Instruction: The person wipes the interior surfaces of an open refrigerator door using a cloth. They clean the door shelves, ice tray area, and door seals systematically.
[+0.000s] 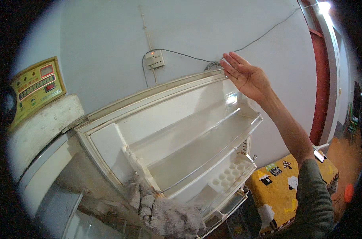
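My right hand [246,76] is raised at the top outer corner of an open refrigerator door [157,98], its palm towards me and its fingers at the door's upper edge. A grey cloth [172,215] hangs at the lower middle, over the near side of the door's lower racks; whether my left hand is under it cannot be seen, and no part of that hand shows. The door's upper rack [192,149] has a clear front and a metal rail. Below it, a white egg tray [227,177] with round hollows sits in a lower rack.
The refrigerator's interior [58,197] with its shelves lies at lower left. A yellow box panel [37,89] bearing writing stands at the left, on top of the refrigerator. A wall socket [155,59] with a cable is behind the door. A yellow patterned cloth [276,191] covers a surface at the right.
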{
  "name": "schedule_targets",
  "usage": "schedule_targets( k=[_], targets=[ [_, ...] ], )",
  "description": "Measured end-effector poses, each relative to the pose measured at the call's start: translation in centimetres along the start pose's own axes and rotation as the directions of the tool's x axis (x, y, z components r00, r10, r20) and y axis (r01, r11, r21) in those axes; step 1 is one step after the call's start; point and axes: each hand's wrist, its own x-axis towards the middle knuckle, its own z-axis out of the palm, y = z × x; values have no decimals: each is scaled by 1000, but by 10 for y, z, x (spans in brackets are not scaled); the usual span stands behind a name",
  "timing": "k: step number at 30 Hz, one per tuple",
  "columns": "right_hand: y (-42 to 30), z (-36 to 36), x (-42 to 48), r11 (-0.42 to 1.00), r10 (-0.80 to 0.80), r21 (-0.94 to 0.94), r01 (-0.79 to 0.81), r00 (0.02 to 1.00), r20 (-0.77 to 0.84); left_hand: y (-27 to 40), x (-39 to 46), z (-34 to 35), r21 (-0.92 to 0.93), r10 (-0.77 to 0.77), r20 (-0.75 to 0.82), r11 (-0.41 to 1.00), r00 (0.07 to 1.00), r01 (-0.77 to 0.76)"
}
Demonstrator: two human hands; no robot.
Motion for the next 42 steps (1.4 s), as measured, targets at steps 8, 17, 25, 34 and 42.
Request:
schedule_targets(
  k=[8, 17, 25, 34, 42],
  targets=[
    [-3, -12, 0, 983, 72, 170, -76, 997, 32, 0, -1, -1, 35, 1, 8, 999, 1000, -1],
    [-5, -15, 0, 992, 27, 122, -29, 999, 20, -2, -3, 0, 46, 19, -10, 999, 1000, -18],
    [2, -38, 7, 997, -39, -61, 48, 989, 139, -2, -2, 13, -29, 57, 30, 998, 998, -57],
    [40, 48, -79, 712, -184, -476, 516, 791, 583, -2, -52, -3, -109, -23, 2, 994, 1000, 23],
    [164, 123, -224, 705, 79, -414, 576, 515, 853, -32, -126, -18, -161, -206, -26, 967, 978, 199]
  ],
)
